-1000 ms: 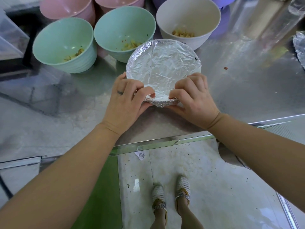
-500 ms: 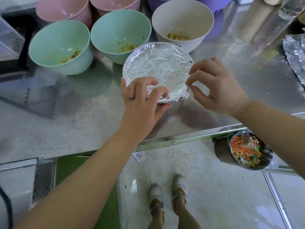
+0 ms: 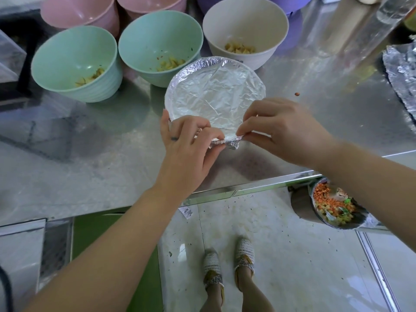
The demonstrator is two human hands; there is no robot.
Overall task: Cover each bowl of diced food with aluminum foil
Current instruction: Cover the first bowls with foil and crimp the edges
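A foil-covered bowl (image 3: pixel 213 91) stands on the steel counter (image 3: pixel 90 154) near its front edge. My left hand (image 3: pixel 189 143) grips the crumpled foil at the bowl's near rim. My right hand (image 3: pixel 281 129) pinches the foil edge just beside it, fingertips almost meeting the left thumb. Behind stand two mint green bowls (image 3: pixel 74 61) (image 3: pixel 157 41) and a white bowl (image 3: pixel 245 30), all uncovered, each with a little yellow diced food.
Pink bowls (image 3: pixel 78 12) and purple bowls (image 3: pixel 292 3) sit at the back. A loose foil sheet (image 3: pixel 403 73) lies at the right edge. Below the counter a metal bin (image 3: pixel 333 206) holds diced scraps. My feet stand on the tiled floor.
My right hand has come down from the bowl's right rim to the near edge and pinched the foil. My left hand stays at the near rim.
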